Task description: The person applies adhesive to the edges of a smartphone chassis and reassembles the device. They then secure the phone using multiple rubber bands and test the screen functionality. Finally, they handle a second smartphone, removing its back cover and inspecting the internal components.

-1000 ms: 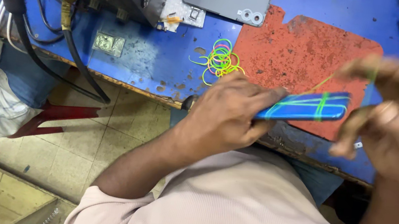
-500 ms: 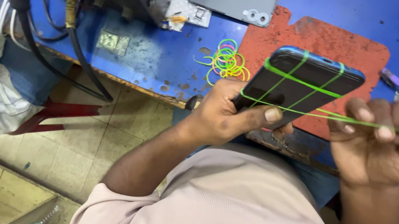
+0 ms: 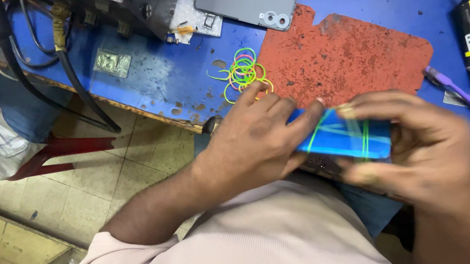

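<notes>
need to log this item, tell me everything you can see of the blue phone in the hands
The blue phone is a slim, glossy slab, held level and lengthwise above the bench edge. Thin green rubber bands cross it, several straight over it and one slanting. The left hand clasps its left end; the right hand covers its right end, blurred. Its screen side cannot be seen.

My blue workbench (image 3: 150,80) with worn, chipped front edge, red mat (image 3: 344,55) on it, beige tiled floor (image 3: 118,177) below, red stool leg (image 3: 64,151) beside me
</notes>
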